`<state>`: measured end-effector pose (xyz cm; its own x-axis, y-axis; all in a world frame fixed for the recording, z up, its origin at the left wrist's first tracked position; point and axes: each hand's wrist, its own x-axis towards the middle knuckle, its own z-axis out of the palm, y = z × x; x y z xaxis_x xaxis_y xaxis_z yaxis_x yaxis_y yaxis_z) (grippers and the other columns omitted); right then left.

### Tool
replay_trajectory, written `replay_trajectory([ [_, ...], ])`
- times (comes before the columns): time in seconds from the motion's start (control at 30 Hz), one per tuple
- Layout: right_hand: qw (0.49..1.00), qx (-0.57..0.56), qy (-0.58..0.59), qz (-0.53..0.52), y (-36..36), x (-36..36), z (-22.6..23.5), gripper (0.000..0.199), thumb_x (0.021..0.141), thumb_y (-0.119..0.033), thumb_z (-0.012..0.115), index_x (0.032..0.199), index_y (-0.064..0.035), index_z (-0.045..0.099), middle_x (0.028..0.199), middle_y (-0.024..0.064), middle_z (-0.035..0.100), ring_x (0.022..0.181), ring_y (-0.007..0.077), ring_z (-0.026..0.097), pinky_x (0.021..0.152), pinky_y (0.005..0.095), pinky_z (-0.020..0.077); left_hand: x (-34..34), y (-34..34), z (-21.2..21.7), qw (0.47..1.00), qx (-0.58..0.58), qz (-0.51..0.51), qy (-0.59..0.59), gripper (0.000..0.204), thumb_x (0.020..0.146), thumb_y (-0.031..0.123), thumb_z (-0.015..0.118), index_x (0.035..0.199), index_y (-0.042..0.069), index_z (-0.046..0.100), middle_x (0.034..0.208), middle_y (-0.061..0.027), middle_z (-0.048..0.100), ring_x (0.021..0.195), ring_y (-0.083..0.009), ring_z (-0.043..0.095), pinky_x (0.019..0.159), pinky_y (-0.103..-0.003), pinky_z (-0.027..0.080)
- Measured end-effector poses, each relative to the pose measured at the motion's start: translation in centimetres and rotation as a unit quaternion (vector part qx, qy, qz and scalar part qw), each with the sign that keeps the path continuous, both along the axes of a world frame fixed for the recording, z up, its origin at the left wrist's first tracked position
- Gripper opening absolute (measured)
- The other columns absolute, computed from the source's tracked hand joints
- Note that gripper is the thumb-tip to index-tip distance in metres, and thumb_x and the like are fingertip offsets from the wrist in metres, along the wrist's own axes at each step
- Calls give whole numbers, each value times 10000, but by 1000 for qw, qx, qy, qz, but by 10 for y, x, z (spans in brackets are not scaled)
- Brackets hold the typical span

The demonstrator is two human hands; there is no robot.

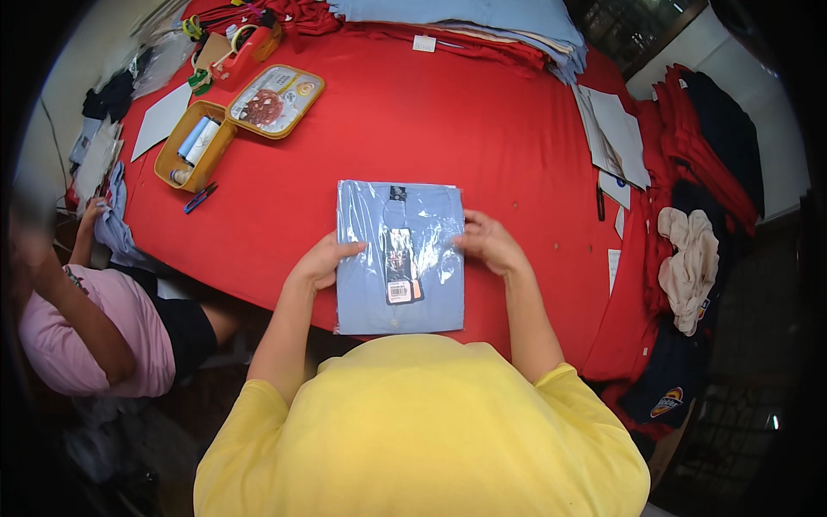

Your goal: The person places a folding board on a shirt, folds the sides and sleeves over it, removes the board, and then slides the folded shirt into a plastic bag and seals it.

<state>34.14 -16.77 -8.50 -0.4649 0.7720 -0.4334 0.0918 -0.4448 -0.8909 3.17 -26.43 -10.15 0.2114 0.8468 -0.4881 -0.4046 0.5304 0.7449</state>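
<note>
A folded light-blue shirt in a transparent plastic bag (362, 289) lies at the near edge of the red-covered table, in front of my yellow-shirted body. Through the shiny film show a dark neck label and a black hang tag (399, 258) with a white barcode sticker. My left hand (320, 261) grips the bag's left edge, its thumb on top and its other fingers hidden beneath. At the right edge, a little higher up, my right hand (491, 242) is closed on the bag in the same way.
Left on the red table (284, 207) are a yellow box (162, 158) of thread spools, its lid (307, 86) and blue thread snips (200, 198). Folded blue garments (482, 10) lie at the back, papers (613, 129) and clothes at the right. A pink-shirted person (116, 323) is at the left.
</note>
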Motion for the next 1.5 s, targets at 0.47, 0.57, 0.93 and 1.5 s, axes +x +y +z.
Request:
replay_trajectory([
  [0.47,933,202,-295,47,79,-40,7,201,932,-197,633,1003,-9,655,688,16,614,488,82,548,470,236,469,-26,38,-2,996,23,-63,53,573,860,46,690,1357,-43,421,1224,-170,605,1101,-240,627,959,-372,516],
  [0.57,940,175,-287,49,81,-33,7,224,939,-212,628,1027,-8,654,713,16,620,510,77,548,483,227,472,-22,42,0,997,29,-40,62,581,857,36,692,1360,-46,413,1221,-180,605,1103,-244,625,961,-373,512],
  [0.93,942,201,-265,51,88,-18,6,258,945,-140,609,1166,-10,633,899,48,638,709,107,598,621,232,539,-33,51,7,997,37,-49,40,610,895,18,598,1439,-12,324,1285,-171,561,1161,-249,588,985,-381,501],
  [1.5,934,-124,336,11,3,-15,-10,608,1019,-495,405,1415,-34,420,1386,129,515,1249,241,524,1035,404,431,-22,50,11,989,145,19,-18,751,871,58,656,1496,32,240,1416,-152,466,1302,-262,477,1091,-407,403],
])
